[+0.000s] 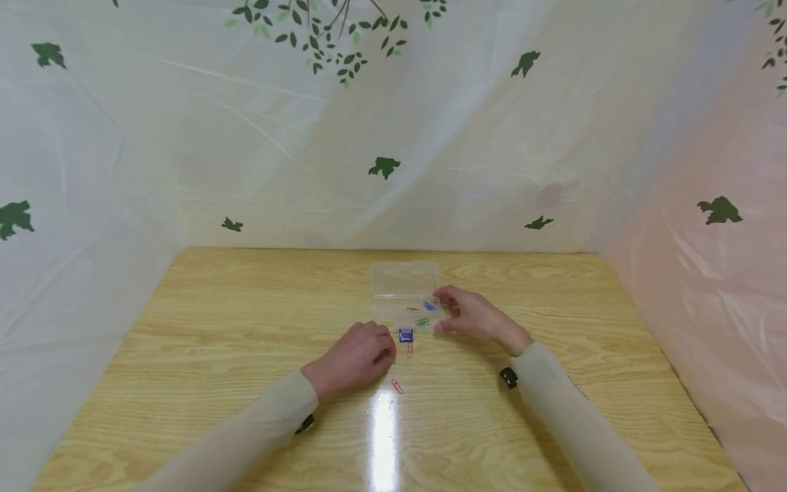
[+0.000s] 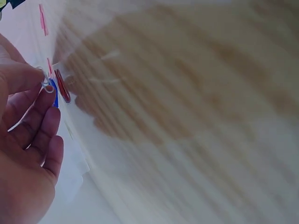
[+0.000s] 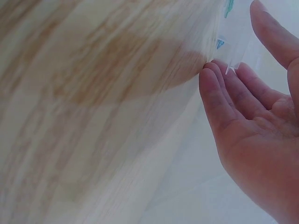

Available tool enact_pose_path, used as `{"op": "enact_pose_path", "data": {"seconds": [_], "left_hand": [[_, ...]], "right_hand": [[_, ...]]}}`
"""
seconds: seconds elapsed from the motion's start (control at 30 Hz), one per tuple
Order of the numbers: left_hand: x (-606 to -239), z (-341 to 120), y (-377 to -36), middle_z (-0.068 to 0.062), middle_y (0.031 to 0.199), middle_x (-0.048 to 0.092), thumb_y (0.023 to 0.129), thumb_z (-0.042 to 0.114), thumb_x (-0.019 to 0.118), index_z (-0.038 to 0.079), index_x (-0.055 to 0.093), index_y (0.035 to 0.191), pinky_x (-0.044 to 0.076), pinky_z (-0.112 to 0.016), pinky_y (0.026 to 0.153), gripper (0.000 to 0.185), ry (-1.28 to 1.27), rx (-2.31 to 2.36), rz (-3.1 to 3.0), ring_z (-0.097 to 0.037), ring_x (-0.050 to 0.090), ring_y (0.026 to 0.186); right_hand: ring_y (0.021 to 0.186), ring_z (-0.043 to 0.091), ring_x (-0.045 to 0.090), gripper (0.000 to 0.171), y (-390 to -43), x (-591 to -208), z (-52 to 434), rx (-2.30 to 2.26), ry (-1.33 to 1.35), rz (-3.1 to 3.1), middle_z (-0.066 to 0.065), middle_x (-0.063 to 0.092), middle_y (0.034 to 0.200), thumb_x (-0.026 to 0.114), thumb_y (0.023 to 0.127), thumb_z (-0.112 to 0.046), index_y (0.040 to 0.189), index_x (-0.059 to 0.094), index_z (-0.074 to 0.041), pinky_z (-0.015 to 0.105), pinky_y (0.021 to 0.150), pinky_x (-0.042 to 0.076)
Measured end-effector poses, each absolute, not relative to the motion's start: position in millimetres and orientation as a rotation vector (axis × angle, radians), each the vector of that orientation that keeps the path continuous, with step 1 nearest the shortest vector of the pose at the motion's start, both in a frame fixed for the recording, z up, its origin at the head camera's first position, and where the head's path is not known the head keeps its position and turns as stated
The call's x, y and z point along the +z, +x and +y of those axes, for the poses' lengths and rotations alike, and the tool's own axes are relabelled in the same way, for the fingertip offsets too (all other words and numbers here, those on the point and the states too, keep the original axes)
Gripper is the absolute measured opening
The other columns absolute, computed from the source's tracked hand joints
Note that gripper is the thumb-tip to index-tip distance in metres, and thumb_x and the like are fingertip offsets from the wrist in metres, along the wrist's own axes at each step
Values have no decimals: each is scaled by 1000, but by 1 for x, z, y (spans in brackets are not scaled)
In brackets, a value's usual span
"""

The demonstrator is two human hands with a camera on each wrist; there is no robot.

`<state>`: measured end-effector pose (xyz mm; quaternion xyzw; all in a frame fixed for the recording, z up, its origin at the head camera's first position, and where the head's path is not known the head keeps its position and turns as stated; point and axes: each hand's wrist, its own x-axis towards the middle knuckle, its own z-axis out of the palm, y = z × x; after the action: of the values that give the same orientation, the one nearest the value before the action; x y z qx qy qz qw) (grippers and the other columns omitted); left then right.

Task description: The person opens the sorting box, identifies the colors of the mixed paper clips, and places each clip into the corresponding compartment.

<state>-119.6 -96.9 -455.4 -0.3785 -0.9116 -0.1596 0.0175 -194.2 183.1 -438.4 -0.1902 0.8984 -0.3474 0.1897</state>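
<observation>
My left hand (image 1: pixel 359 357) is just left of a small dark blue piece (image 1: pixel 406 335) whose kind I cannot tell. Between its thumb and forefinger it pinches a white paper clip (image 2: pixel 48 87). A clear plastic box (image 1: pixel 393 309) lies with its lid (image 1: pixel 404 279) laid back. Inside are blue paper clips (image 1: pixel 429 306), green ones (image 1: pixel 421 321), an orange one (image 1: pixel 412 309) and a yellow one (image 1: pixel 387 323). My right hand (image 1: pixel 476 316) holds the box's right end, thumb at the front corner, fingertips (image 3: pixel 208 77) against the back part.
One red paper clip (image 1: pixel 410 350) lies just in front of the blue piece, and another red paper clip (image 1: pixel 397 387) lies nearer me. Wood-grain table (image 1: pixel 258 307) surrounds the box. Pale sheeting (image 1: pixel 295 184) with green leaf and bird shapes hangs behind and at both sides.
</observation>
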Motion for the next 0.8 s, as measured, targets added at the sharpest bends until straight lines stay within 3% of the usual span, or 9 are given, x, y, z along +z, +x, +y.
{"op": "enact_pose_path", "data": {"seconds": [0.5,0.8], "left_hand": [[-453,-103,-113,4,99,67,104,18,63,14,67,101,51,-38,90,5,-1112,-782,-2817,-14,58,94],[-448,-105,-114,3,101,69,102,14,66,13,71,104,52,-39,93,5,-1080,-862,-2796,-15,60,97]], "right_hand": [[124,31,56,67,-193,-438,184,-975,-552,2527,13,59,141,83,91,-26,147,52,-7,51,108,46],[124,31,56,66,-193,-438,184,-980,-549,2525,14,59,141,83,91,-25,147,52,-6,51,109,46]]}}
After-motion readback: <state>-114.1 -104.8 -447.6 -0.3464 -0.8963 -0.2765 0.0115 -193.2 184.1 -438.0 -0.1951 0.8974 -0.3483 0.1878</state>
